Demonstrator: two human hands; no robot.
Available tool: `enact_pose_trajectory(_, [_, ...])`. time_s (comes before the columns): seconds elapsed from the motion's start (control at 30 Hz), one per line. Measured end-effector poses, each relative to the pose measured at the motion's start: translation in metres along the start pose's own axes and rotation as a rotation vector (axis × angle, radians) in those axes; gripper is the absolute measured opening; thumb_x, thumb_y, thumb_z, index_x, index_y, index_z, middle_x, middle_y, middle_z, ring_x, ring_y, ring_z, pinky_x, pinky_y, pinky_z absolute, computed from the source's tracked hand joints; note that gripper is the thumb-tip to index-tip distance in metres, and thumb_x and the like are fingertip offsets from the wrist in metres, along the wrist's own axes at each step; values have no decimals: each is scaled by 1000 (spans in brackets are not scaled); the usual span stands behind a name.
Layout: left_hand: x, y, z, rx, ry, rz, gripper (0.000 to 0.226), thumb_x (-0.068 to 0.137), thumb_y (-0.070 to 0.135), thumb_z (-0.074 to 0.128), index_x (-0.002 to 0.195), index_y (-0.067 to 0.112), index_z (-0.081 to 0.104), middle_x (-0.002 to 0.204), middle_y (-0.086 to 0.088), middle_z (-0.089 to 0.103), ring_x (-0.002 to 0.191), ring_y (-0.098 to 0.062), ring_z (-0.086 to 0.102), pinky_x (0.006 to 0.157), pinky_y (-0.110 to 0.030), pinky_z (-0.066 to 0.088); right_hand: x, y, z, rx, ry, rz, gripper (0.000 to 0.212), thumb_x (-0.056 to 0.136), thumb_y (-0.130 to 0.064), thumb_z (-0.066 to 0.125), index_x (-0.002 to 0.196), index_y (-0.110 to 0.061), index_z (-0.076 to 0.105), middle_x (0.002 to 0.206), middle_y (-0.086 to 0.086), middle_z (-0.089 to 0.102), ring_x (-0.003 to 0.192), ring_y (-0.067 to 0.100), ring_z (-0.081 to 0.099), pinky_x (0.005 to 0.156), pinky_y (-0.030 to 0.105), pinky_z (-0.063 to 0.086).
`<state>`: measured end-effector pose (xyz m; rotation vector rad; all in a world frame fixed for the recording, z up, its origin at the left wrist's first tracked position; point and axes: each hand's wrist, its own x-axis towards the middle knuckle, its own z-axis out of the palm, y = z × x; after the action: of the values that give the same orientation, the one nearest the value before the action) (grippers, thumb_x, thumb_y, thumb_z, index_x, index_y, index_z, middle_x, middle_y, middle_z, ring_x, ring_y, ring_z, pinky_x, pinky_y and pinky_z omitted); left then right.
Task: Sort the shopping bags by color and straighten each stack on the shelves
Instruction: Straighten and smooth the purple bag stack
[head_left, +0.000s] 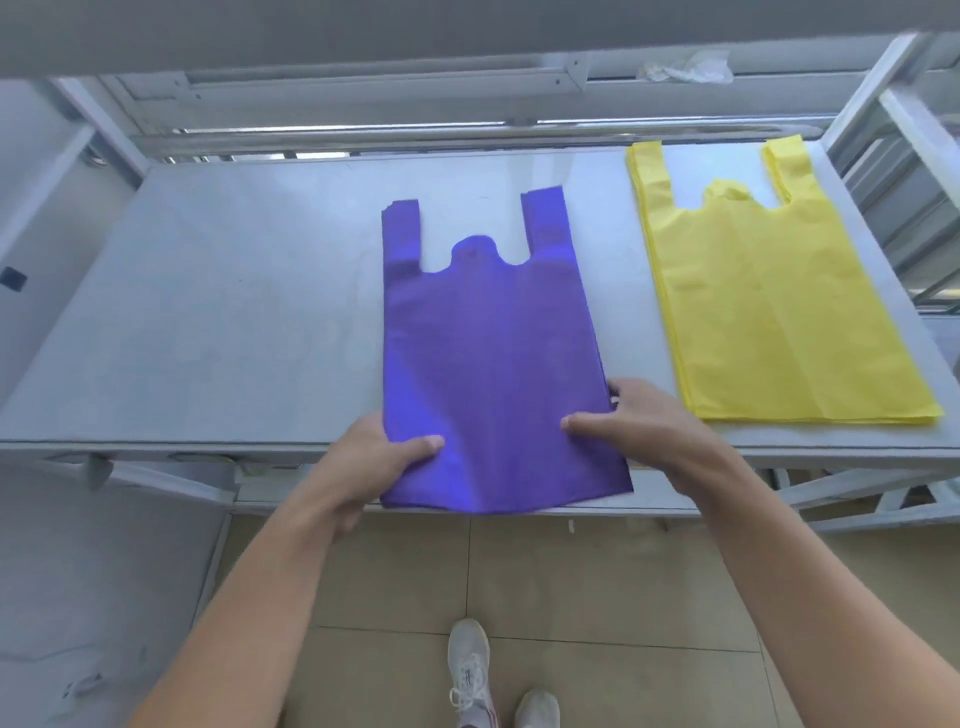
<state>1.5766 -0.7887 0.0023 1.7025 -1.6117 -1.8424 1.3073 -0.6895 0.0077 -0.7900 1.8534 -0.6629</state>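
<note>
The purple bags (488, 353) lie mid-way along the shelf (234, 322), bottom edge overhanging its front. The left hand (374, 457) has a closed grip on their bottom-left corner, and the right hand (639, 421) pinches their right edge. Yellow bags (769, 312) sit at the shelf's right end.

White sneakers (470, 660) stand on beige floor tiles (597, 571); crumpled clear plastic (685, 70) lies upper right.

Bright, cool, even light, with a faint sheen on the shelf (234, 322) and barely any shadows — frame edges bow and blur.
</note>
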Motion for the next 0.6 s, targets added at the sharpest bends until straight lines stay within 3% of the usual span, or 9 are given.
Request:
enact_pose_trajectory(0.07, [1, 2, -11, -8, -5, 29, 24, 96, 24, 74, 119, 17, 71, 108, 0, 80, 99, -20, 78, 85, -38, 61, 1, 6, -8, 114, -34, -17, 27, 85, -26, 81, 108, -19, 70, 96, -1, 81, 89, 19, 79, 86, 43, 62])
enact_pose_trajectory(0.17, [38, 14, -27, 17, 166, 65, 42, 87, 39, 79, 114, 9, 71, 104, -9, 80, 88, -24, 78, 79, -41, 63, 35, -6, -17, 270, 36, -49, 30, 85, -22, 79, 112, -16, 68, 103, 2, 81, 94, 21, 78, 93, 45, 60])
enact_pose_trajectory(0.27, [96, 41, -46, -46, 255, 68, 42, 95, 31, 75, 116, -5, 69, 108, -21, 77, 81, -27, 72, 69, -34, 60, 87, -27, -21, 303, 135, -58, 89, 60, -41, 80, 140, -10, 55, 124, 3, 70, 106, 20, 72, 99, 43, 57])
enact_pose_trajectory(0.3, [114, 53, -52, -72, 249, 78, 44, 95, 31, 75, 118, -6, 69, 109, -21, 76, 83, -28, 73, 69, -34, 59, 106, -35, -23, 302, 168, -68, 92, 59, -42, 78, 141, -9, 54, 122, 0, 66, 105, 17, 67, 93, 38, 56])
enact_pose_trajectory(0.33, [130, 66, -59, -99, 236, 92, 45, 93, 31, 77, 119, -5, 70, 110, -20, 77, 85, -27, 73, 70, -33, 59, 121, -45, -25, 310, 190, -84, 79, 64, -37, 78, 135, -8, 58, 112, -1, 61, 97, 16, 61, 82, 34, 52])
enact_pose_trajectory(0.4, [154, 90, -66, -167, 200, 112, 44, 90, 31, 80, 121, 0, 72, 107, -13, 77, 82, -23, 72, 72, -31, 58, 142, -69, -30, 322, 218, -93, 37, 75, -25, 78, 105, -11, 62, 90, 2, 49, 83, 21, 51, 64, 31, 42])
enact_pose_trajectory(0.43, [164, 100, -66, -188, 182, 119, 45, 89, 30, 81, 122, 1, 72, 103, -11, 78, 78, -21, 71, 72, -30, 58, 152, -81, -32, 323, 241, -94, 31, 78, -23, 80, 96, -11, 58, 86, 3, 48, 80, 22, 52, 59, 30, 42])
enact_pose_trajectory(0.53, [184, 120, -63, -204, 53, 99, 46, 91, 28, 75, 128, 1, 69, 102, -4, 80, 77, -20, 75, 68, -30, 60, 170, -109, -38, 306, 235, -79, 44, 80, -29, 89, 100, -7, 57, 95, 6, 64, 83, 22, 68, 69, 36, 58])
enact_pose_trajectory(0.6, [190, 126, -62, -194, -94, 72, 46, 94, 23, 64, 134, 0, 62, 115, -7, 78, 99, -23, 76, 84, -37, 62, 179, -118, -44, 253, 166, -45, 48, 75, -33, 93, 100, -3, 65, 91, 8, 72, 78, 22, 73, 77, 38, 63])
